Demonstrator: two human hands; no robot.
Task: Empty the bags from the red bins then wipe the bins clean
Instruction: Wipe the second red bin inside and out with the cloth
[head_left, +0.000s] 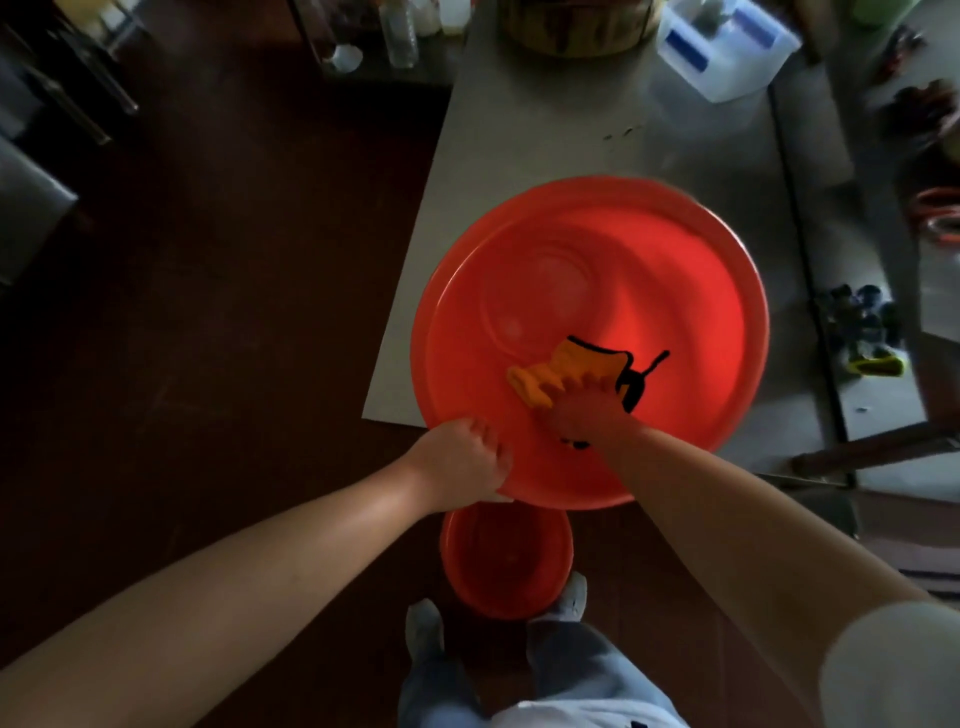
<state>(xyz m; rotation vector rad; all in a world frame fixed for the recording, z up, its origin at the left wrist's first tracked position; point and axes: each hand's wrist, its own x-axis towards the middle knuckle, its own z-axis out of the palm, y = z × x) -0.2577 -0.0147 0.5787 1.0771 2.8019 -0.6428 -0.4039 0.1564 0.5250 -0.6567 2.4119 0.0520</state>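
A large round red bin rests on the near corner of a grey table, tilted toward me with its inside showing. My left hand grips the bin's near rim. Inside the bin my right hand presses an orange cloth with black trim against the inner wall. A smaller red bin stands on the floor below, just in front of my feet. No bags show inside either bin.
Dark floor spreads to the left. On the table's far end sit a white jug with blue labels and a round wooden object. Bottles stand at the back. Small dark items lie to the right.
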